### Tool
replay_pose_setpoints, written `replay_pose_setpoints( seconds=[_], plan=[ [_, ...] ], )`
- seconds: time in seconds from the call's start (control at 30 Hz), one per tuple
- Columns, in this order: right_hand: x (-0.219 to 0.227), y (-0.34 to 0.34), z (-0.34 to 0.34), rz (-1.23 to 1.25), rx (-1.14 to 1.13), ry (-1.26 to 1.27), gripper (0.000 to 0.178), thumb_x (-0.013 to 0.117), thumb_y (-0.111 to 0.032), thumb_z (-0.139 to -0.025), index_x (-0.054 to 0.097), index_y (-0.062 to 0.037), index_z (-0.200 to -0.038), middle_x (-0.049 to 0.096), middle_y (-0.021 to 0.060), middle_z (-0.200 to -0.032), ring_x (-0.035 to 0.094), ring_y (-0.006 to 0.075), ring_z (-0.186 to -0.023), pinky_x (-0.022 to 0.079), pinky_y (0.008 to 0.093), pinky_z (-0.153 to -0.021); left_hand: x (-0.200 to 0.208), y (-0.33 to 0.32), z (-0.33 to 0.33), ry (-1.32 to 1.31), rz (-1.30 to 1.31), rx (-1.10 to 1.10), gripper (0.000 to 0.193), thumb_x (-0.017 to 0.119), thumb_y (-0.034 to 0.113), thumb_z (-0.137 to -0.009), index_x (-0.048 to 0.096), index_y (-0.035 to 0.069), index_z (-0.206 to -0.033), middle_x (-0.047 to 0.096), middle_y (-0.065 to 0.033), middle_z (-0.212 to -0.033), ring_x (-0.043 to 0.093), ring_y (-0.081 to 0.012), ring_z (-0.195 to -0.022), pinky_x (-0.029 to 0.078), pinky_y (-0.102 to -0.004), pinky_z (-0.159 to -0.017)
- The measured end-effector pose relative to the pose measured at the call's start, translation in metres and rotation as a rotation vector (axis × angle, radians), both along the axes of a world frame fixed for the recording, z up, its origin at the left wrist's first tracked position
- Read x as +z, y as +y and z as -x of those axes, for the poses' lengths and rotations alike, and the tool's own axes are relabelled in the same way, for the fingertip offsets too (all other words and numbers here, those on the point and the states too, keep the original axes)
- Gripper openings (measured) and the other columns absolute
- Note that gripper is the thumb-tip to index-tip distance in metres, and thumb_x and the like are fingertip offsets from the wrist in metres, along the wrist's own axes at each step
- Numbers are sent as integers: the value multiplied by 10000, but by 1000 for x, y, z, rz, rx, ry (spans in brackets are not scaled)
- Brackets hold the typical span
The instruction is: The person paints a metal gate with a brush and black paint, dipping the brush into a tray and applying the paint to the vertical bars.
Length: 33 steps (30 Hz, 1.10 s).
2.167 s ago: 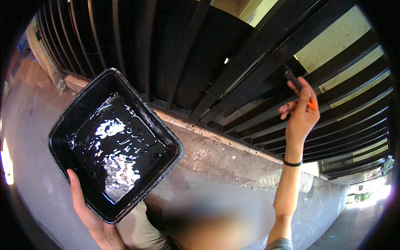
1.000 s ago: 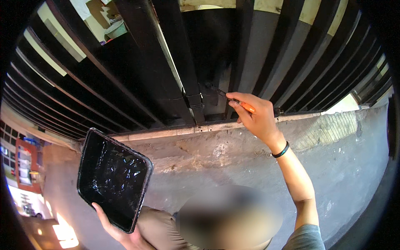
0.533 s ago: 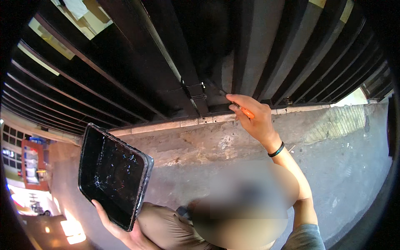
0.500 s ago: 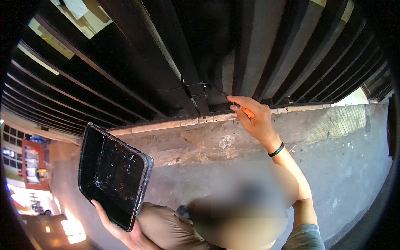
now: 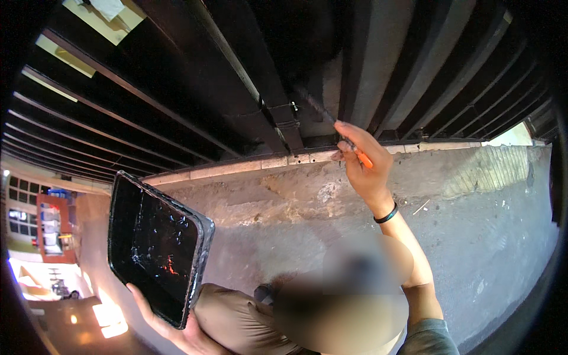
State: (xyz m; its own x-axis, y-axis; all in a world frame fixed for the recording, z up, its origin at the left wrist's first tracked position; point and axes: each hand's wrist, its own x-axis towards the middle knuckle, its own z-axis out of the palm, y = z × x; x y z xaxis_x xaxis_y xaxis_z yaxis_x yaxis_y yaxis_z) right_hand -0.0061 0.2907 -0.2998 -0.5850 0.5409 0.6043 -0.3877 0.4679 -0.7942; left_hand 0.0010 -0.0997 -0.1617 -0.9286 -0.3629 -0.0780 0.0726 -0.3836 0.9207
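Observation:
My left hand (image 5: 171,328) is closed on the lower edge of a black plastic paint tray (image 5: 160,248). The tray is tilted toward me, and its inside glistens with wet black. In my right hand (image 5: 368,163) is a paintbrush (image 5: 319,107) with an orange handle, gripped between thumb and fingers. Its dark head reaches up and left to the black slatted gate (image 5: 248,53), beside an upright bar; against the black I cannot tell whether the bristles touch it. A thin wire (image 5: 290,123) is wound round the bar below the brush head.
A pale sill (image 5: 266,163) runs under the gate, bordering the grey concrete floor (image 5: 473,248). Gaps between slats show light at upper left. Far left are a reddish-brown shelf unit (image 5: 54,228) and a bright opening. My knee (image 5: 231,316) is bent below the tray.
My right hand has shifted slightly right, and the paintbrush now points more steeply up the gate. The tray stays in my left hand, with an orange reflection now showing in it.

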Motion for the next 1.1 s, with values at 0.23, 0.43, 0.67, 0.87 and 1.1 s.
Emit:
replay_pose_setpoints(
  seconds=[0.23,0.43,0.67,0.87,1.1],
  plan=[
    [-40,15,-16,-251,1,-208,413,688,105,-885,733,-39,-1269,757,153,-1234,778,233,-974,632,318,-803,-8,11,-13,241,679,129,581,747,253,-976,585,41,-1491,563,-154,-1523,616,-325,-1299,574,-442,-1062],
    [11,8,0,-337,-140,33,409,770,33,-868,745,-78,-1261,767,127,-1228,782,277,-1029,638,336,-797,-14,17,-19,365,1014,142,575,725,235,-984,576,35,-1502,523,-169,-1563,590,-339,-1336,548,-438,-1102],
    [-64,4,-15,-536,-160,-245,489,808,-19,-846,721,-120,-1317,747,134,-1276,776,276,-997,639,348,-777,7,4,6,-102,-163,84,587,699,363,-1005,592,50,-1490,547,-155,-1549,580,-306,-1351,535,-435,-1107],
    [-13,4,-15,-459,-202,-140,459,804,5,-835,727,-80,-1280,759,134,-1245,774,284,-1018,635,350,-800,-4,-9,3,-26,69,165,587,695,369,-1016,589,37,-1488,583,-155,-1511,594,-285,-1332,537,-437,-1098],
    [45,0,-9,-718,-447,87,448,843,12,-818,742,-36,-1252,776,185,-1170,780,321,-1010,635,354,-781,8,-10,12,-112,-222,17,579,656,390,-1051,557,43,-1503,606,-137,-1477,620,-303,-1295,544,-463,-1090]
  ],
)
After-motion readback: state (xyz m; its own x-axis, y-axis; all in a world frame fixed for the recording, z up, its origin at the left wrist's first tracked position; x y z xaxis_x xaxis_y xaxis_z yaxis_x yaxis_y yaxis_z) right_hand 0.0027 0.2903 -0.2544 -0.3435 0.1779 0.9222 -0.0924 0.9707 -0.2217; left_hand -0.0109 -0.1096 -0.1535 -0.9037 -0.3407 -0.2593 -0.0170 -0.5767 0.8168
